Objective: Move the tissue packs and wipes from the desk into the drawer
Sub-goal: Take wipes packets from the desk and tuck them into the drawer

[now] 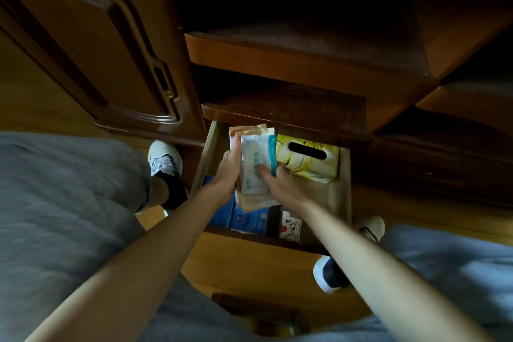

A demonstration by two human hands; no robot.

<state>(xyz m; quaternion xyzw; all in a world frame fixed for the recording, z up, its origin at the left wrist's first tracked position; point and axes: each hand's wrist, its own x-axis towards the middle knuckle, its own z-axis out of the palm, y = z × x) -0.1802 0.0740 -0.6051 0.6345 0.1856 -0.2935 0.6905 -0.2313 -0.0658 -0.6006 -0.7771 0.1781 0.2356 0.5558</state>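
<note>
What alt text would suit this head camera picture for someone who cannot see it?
Two bare hands, left hand and right hand, lower a stack of tissue packs into an open wooden drawer, beside a yellow tissue box. Blue packs lie at the drawer's front.

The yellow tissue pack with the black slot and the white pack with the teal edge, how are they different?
The yellow tissue pack with the black oval slot lies in the open wooden drawer with no hand on it. The white wipes pack with the teal edge is held between the left hand and the right hand, on top of tan packs. The yellow one looks bulkier, the white one flatter. Both are soft packs at the drawer.
</note>
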